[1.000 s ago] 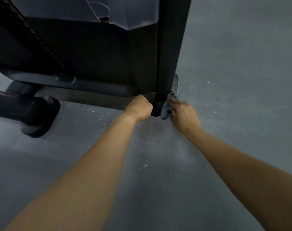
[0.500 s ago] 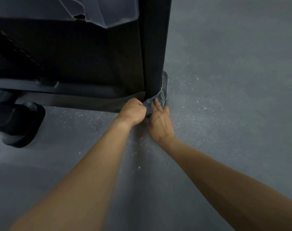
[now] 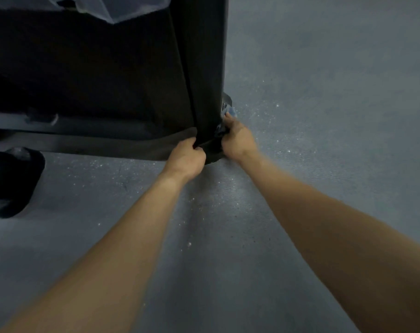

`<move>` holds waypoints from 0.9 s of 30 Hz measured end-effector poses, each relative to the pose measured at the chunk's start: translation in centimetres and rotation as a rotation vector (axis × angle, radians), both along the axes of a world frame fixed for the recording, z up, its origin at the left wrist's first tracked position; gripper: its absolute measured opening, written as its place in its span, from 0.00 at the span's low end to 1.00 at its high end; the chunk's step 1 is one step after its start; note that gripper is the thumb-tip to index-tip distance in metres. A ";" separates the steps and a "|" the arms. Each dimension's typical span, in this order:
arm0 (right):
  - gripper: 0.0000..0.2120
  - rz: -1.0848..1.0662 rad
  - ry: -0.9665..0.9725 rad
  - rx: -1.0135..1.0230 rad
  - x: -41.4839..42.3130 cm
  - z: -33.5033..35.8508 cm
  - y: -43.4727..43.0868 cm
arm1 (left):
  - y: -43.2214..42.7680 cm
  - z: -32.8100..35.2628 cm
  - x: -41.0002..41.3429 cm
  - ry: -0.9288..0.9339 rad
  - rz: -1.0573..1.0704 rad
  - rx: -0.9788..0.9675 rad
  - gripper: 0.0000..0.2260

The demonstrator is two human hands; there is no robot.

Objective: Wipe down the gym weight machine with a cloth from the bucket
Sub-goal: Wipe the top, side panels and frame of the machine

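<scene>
Bunching the soft, limp cloth (image 3: pixel 229 112) in my curled right hand (image 3: pixel 239 140), I press it on the machine post (image 3: pixel 204 68) my left hand (image 3: pixel 186 158) grips.

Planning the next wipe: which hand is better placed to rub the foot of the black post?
Right. The right hand holds the cloth against the post; the left hand only grips the post, no cloth.

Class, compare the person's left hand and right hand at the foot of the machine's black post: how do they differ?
The right hand holds a blue-grey cloth; the left hand has no cloth. The left hand curls on the post's front edge; the right hand presses the cloth to its right side. Both sit low, at the post's foot by the floor.
</scene>
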State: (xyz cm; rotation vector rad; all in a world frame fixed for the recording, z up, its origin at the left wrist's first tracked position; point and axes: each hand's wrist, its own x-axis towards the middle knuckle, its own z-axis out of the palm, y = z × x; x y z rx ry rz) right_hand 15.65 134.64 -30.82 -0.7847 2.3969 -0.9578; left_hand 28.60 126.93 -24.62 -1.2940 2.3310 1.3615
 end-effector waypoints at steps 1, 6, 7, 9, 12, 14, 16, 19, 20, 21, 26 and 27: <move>0.27 -0.029 -0.004 -0.054 1.5 0.0 0.6 | -0.2 -0.3 -0.4 0.017 0.014 -0.009 0.19; 0.31 0.050 0.134 -0.115 4.5 -2.3 2.3 | -0.1 -1.0 -2.5 -0.011 0.038 -0.154 0.15; 0.32 0.041 0.122 -0.106 4.2 -2.6 1.9 | -0.1 -1.3 -2.7 -0.013 0.032 -0.210 0.16; 0.32 0.011 0.087 -0.107 3.5 -2.6 0.8 | 0.0 -1.7 -2.9 -0.009 0.017 -0.287 0.18; 0.32 -0.001 0.006 -0.097 -0.1 -2.9 -1.2 | 0.2 -1.9 -3.2 -0.030 -0.003 -0.322 0.22; 0.34 0.069 -0.006 -0.093 -3.3 -2.4 -2.1 | 0.2 -2.0 -3.4 -0.058 -0.013 -0.328 0.24; 0.33 0.093 -0.042 -0.099 -5.4 -1.3 -2.7 | -0.2 -1.9 -3.5 -0.073 -0.026 -0.316 0.26; 0.31 -0.091 -0.090 -0.131 -3.1 -0.1 -2.7 | -0.5 -1.6 -3.3 -0.082 -0.078 -0.331 0.26; 0.31 -0.158 -0.086 -0.173 -1.4 -0.4 -2.4 | -0.6 -1.7 -3.3 -0.079 -0.094 -0.353 0.26; 0.31 -0.197 -0.076 -0.214 0.5 -0.9 -1.9 | -0.6 -1.7 -3.3 -0.073 -0.101 -0.383 0.26; 0.26 -0.184 0.000 -0.242 2.6 -2.5 -0.2 | -0.4 -2.4 -3.3 -0.060 -0.108 -0.454 0.22; 0.28 -0.161 0.012 -0.227 1.5 -2.2 -0.7 | -0.4 -2.5 -3.2 -0.057 -0.108 -0.468 0.21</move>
